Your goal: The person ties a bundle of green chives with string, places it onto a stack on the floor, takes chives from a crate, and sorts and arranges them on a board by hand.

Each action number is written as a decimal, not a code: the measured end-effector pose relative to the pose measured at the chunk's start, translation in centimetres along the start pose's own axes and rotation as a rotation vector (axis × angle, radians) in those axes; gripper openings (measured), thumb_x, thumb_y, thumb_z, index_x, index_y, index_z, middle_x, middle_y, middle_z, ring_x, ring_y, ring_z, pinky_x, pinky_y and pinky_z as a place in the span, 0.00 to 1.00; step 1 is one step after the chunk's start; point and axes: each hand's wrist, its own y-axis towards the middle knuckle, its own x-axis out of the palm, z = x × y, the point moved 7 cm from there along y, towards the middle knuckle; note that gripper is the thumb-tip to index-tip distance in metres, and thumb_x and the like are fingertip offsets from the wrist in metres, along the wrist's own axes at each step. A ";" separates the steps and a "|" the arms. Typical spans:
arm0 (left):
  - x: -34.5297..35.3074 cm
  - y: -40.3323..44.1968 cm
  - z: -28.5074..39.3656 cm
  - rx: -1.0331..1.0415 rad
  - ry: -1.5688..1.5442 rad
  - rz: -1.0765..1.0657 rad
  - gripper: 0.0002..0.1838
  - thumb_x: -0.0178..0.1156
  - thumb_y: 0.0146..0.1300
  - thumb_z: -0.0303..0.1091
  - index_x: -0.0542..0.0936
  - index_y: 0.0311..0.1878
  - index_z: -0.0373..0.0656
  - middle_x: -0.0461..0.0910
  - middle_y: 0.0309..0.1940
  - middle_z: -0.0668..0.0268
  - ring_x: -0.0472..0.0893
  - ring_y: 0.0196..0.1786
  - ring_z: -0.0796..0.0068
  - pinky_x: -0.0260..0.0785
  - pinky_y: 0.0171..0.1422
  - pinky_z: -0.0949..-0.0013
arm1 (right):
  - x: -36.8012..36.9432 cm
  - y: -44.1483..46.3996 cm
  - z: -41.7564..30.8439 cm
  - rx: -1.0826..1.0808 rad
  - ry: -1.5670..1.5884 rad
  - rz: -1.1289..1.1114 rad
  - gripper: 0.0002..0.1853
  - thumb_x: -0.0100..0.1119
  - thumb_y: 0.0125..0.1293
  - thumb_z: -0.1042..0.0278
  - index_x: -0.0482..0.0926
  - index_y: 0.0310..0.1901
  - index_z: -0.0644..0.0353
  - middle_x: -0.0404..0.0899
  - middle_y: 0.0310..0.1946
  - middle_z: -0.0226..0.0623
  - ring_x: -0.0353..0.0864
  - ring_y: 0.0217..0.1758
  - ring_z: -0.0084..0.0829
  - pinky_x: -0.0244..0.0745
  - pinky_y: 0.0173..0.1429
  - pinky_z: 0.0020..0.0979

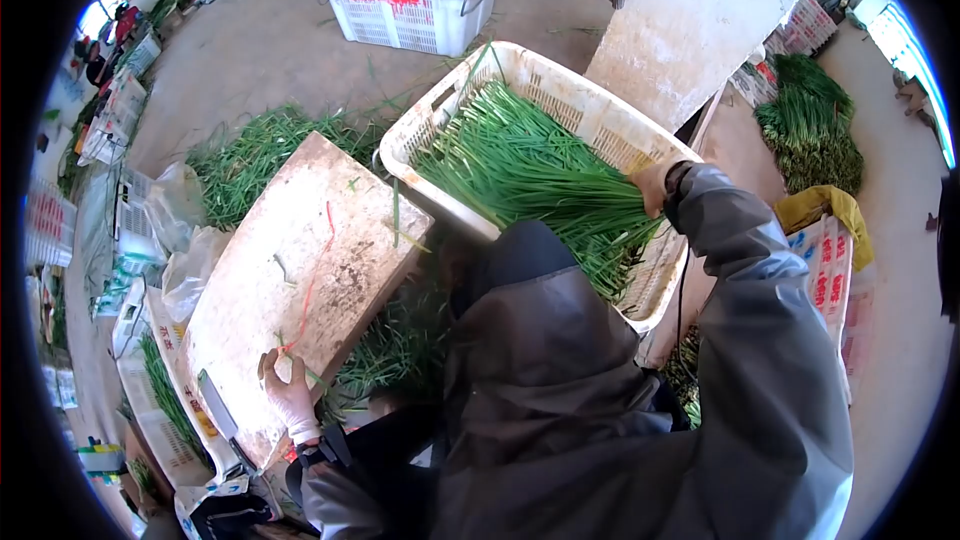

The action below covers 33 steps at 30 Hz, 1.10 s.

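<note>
Currently, the right hand (652,187) is reaching into the white plastic crate (625,133), its fingers curling among the long green chives (560,165) at their right end; grip hidden by leaves, cannot tell. The chives are lying in a loose heap inside the crate. The gloved left hand (289,402) is resting at the near end of the pale worktop (300,202), fingertips bent together at the red string (331,225); pinch uncertain. A knife (217,405) is lying just beside this hand.
</note>
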 end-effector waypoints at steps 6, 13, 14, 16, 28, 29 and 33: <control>-0.8 -0.6 -0.5 0.068 -0.008 0.083 0.19 0.71 0.61 0.33 0.83 0.54 0.35 0.84 0.53 0.49 0.81 0.61 0.51 0.70 0.69 0.54 | -2.5 -4.1 3.0 -0.084 0.135 -0.031 0.42 0.77 0.37 0.71 0.81 0.63 0.55 0.89 0.45 0.36 0.84 0.45 0.31 0.81 0.52 0.40; 0.3 -2.0 -0.5 -0.178 0.068 -0.138 0.24 0.72 0.59 0.45 0.85 0.54 0.39 0.88 0.46 0.47 0.87 0.52 0.49 0.77 0.62 0.56 | -4.2 -9.7 7.2 -0.028 0.093 0.074 0.40 0.79 0.34 0.68 0.84 0.58 0.59 0.89 0.50 0.44 0.87 0.55 0.41 0.79 0.62 0.40; 1.0 -2.2 -1.1 -0.147 0.092 -0.133 0.25 0.72 0.58 0.47 0.85 0.55 0.43 0.87 0.48 0.48 0.86 0.54 0.49 0.77 0.62 0.56 | -5.3 -11.4 6.4 -0.018 0.128 0.137 0.40 0.79 0.35 0.68 0.83 0.59 0.60 0.89 0.50 0.44 0.87 0.55 0.41 0.79 0.61 0.40; 1.0 -2.2 -0.3 -0.125 0.139 -0.141 0.26 0.72 0.58 0.47 0.85 0.55 0.42 0.87 0.49 0.49 0.86 0.55 0.49 0.77 0.63 0.55 | -7.0 -14.2 5.2 -0.019 0.252 0.261 0.40 0.78 0.36 0.68 0.81 0.60 0.62 0.89 0.49 0.42 0.86 0.53 0.38 0.79 0.60 0.38; 3.6 -3.5 0.0 0.104 0.401 -0.182 0.12 0.70 0.55 0.39 0.86 0.40 0.43 0.85 0.38 0.52 0.85 0.45 0.47 0.77 0.52 0.46 | -11.2 -14.0 4.2 -0.533 1.419 0.617 0.12 0.70 0.62 0.61 0.83 0.41 0.58 0.83 0.29 0.29 0.82 0.28 0.29 0.80 0.35 0.31; 3.6 -3.6 0.1 0.132 0.410 -0.152 0.10 0.68 0.56 0.38 0.86 0.36 0.43 0.84 0.35 0.52 0.85 0.44 0.47 0.77 0.50 0.45 | -11.5 -13.8 1.7 -0.449 1.552 0.768 0.13 0.69 0.65 0.58 0.83 0.44 0.57 0.84 0.31 0.30 0.83 0.30 0.30 0.81 0.36 0.31; 3.5 -3.2 -0.6 -0.018 0.205 -0.235 0.10 0.69 0.58 0.40 0.87 0.37 0.44 0.86 0.35 0.53 0.86 0.44 0.50 0.78 0.52 0.49 | -13.1 -10.9 -5.8 -0.660 1.681 0.607 0.18 0.69 0.64 0.61 0.82 0.52 0.61 0.87 0.41 0.33 0.86 0.40 0.31 0.84 0.47 0.34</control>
